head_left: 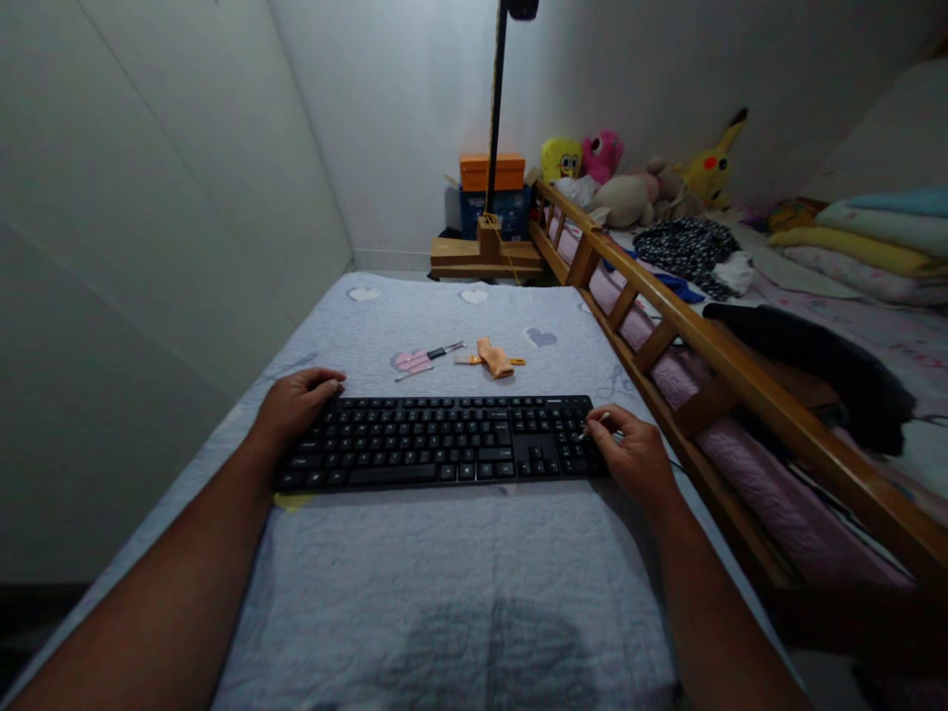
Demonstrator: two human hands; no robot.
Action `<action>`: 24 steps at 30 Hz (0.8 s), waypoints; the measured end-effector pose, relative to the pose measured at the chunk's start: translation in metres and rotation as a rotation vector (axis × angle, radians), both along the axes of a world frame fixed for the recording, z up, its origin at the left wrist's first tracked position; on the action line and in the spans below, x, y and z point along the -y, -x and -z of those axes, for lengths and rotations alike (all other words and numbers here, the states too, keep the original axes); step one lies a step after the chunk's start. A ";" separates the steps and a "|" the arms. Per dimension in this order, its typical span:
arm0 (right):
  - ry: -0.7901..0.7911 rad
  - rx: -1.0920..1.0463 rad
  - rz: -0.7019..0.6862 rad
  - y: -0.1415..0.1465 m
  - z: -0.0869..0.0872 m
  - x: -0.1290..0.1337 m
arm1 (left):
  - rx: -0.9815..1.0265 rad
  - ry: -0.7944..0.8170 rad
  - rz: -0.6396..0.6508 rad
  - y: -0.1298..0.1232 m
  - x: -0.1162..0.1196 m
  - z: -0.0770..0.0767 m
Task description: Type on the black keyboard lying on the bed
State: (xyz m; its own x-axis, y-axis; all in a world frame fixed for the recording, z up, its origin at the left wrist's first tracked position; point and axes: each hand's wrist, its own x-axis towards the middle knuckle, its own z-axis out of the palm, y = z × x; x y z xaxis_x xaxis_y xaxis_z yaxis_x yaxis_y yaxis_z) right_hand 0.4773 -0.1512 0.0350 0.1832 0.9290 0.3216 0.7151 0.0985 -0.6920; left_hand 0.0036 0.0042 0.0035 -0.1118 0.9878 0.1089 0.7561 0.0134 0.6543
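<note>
Dim, cool light; back wall [415, 109] brightest at upper centre. Soft-edged shadow [496, 652] on the cloth [333, 583], lower centre. Lower corners darkened; wide-angle stretching toward frame edges; fine detail soft.

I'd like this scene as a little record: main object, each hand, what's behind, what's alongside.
Main object: black keyboard, flat on a quilted cover
Left hand: at the keyboard's left end
Right hand: fingers holding a thin white stick over the number keys
Behind: orange cloth across a yellow-handled tool; dark-handled tool
Alongside: wooden rail, right
</note>
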 end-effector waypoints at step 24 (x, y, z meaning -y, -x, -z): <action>-0.007 -0.006 -0.019 0.000 0.000 0.000 | 0.010 0.019 -0.019 -0.005 0.003 -0.006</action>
State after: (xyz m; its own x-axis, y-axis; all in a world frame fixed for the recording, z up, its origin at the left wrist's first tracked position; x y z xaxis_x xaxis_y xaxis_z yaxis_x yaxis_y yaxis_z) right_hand 0.4770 -0.1511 0.0351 0.1679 0.9298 0.3274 0.7090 0.1169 -0.6955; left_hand 0.0085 0.0013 0.0095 -0.1318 0.9873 0.0886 0.7493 0.0407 0.6610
